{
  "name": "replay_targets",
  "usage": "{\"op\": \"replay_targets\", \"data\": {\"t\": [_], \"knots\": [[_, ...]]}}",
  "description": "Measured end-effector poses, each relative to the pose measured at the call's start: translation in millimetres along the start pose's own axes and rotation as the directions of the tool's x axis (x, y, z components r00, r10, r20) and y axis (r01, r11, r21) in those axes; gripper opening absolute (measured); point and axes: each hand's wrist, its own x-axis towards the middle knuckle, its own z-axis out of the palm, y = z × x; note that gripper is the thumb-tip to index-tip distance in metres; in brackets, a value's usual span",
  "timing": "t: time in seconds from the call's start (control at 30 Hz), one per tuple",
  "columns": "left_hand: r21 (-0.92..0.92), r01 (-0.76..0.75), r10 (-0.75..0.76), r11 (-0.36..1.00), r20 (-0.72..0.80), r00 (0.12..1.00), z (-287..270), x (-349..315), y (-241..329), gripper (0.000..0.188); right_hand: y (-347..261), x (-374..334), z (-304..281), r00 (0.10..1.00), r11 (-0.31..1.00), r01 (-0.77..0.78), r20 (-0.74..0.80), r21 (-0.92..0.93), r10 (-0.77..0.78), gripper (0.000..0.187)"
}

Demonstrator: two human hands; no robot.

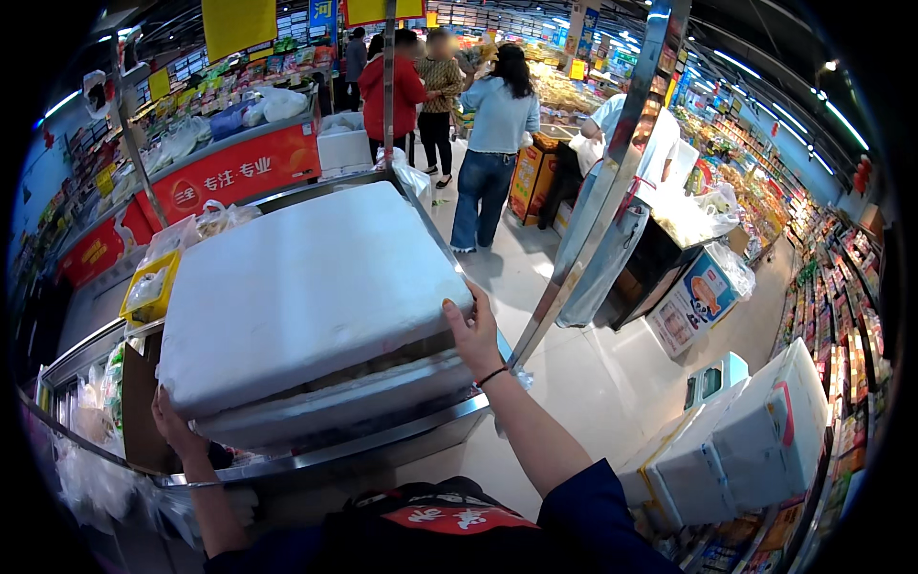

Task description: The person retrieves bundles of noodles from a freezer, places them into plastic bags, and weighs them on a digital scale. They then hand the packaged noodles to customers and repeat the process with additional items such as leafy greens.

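Steadying a white foam lid [306,277] over its foam box [354,407]. The lid covers the box, with a dark gap along the near side; contact at the far side cannot be told. The left hand [179,428], partly curled, has hold of the lid at the box's near left corner, its fingertips mostly hidden. The right hand [471,333] grips the lid at the box's right end, half open, thumb on top, the other fingers largely out of sight. For good handling, both hands should probably move together, keeping the lid level so the brittle edges do not catch or chip. Around the box runs a metal rim [382,446]; left of it stands a yellow basket [145,310]; right of it, a metal post [593,206] and, farther off, stacked foam boxes [755,459].
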Motion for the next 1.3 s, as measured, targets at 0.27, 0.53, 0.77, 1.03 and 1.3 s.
{"op": "replay_targets", "data": {"t": [0.27,0.53,0.77,1.03,1.3], "knots": [[0.175,-0.087,0.098,0.981,-0.055,0.994,-34.1,-6.0,-37.4,0.046,28.2,-40.5,-6.1,0.974,0.981,0.091,-0.189,-0.173,-0.124,0.064],[0.307,-0.091,0.112,0.947,-0.049,0.993,-20.2,-19.9,-33.7,0.051,24.1,-54.1,-7.8,0.954,0.982,0.007,-0.294,-0.186,-0.062,0.064],[0.175,-0.174,0.185,0.969,-0.046,0.982,-22.0,2.9,-54.6,0.047,25.0,-51.6,-4.3,0.964,0.968,-0.020,-0.262,-0.252,-0.048,0.064],[0.555,-0.709,0.761,0.435,0.194,0.619,49.7,-69.1,6.2,0.045,30.5,-69.0,-18.3,0.937,0.937,0.138,-0.263,-0.320,-0.228,0.060],[-0.185,-0.571,0.318,0.800,0.938,0.142,170.1,-243.4,26.2,0.041,-35.5,-133.8,-7.9,0.811,0.826,0.517,0.440,-0.226,-0.387,0.022]]}}
